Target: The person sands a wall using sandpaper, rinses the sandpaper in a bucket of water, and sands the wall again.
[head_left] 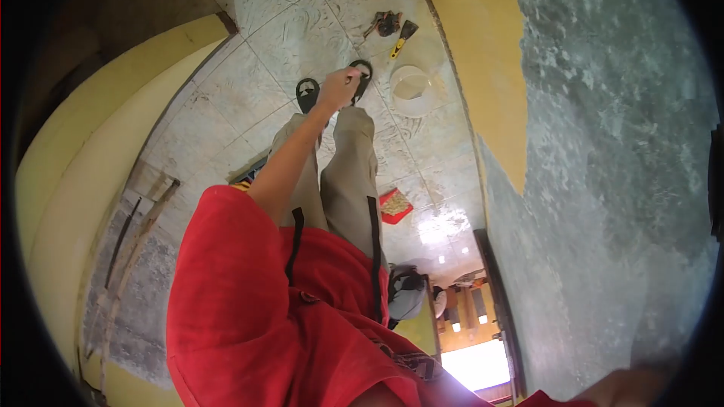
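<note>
My left hand (339, 89) hangs in front of my legs, above my black sandals (307, 93). Its fingers are curled in, and no object shows in them. At the lower right edge, part of my right arm (622, 387) lies against the grey wall (618, 181), dark and blurred, with its fingers hidden. Beside my feet stands a white bucket (412, 92). A putty knife (403, 39) with a yellow and black handle lies on the tiles past it, next to a dark crumpled item (386, 24) I cannot make out.
Yellow paint (483, 38) covers part of the wall. A red tray (395, 206) with pale bits sits on the smeared tile floor (264, 45). Long sticks (139, 245) lean at the left by a curved yellow ledge (113, 98). A bright opening (479, 365) is behind me.
</note>
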`<action>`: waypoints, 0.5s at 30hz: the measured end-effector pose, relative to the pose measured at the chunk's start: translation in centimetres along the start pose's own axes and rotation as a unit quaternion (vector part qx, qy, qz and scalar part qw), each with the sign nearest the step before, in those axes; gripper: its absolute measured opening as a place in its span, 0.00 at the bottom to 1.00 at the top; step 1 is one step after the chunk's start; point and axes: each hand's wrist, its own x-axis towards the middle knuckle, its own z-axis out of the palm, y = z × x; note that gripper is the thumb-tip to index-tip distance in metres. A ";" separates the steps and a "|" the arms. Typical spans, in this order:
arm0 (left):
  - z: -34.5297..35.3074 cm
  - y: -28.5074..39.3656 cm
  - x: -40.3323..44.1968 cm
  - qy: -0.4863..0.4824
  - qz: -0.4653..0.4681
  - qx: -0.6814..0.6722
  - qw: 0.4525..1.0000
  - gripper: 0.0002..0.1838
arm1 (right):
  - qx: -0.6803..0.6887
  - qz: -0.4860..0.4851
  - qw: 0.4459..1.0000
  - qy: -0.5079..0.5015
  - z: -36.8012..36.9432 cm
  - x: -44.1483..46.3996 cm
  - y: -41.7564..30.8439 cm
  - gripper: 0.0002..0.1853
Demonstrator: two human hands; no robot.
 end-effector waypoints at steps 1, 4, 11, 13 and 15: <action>-0.7 -0.6 0.8 0.009 0.010 0.001 1.000 0.16 | 0.086 0.016 0.996 -0.025 2.2 -1.9 -3.8 0.18; -1.5 -5.0 5.4 -0.007 0.018 0.085 0.996 0.17 | 0.369 0.072 0.915 -0.150 13.0 -11.1 -19.7 0.17; 1.3 -13.8 25.4 -0.075 0.081 0.298 0.948 0.21 | 0.512 0.167 0.706 -0.461 47.0 -40.6 -63.4 0.31; 4.2 -14.4 31.9 -0.078 0.100 0.333 0.934 0.23 | 0.466 0.172 0.720 -0.484 50.8 -43.1 -69.7 0.37; 7.5 -13.7 37.2 -0.051 0.145 0.345 0.926 0.23 | 0.396 0.178 0.740 -0.513 54.5 -44.0 -74.7 0.50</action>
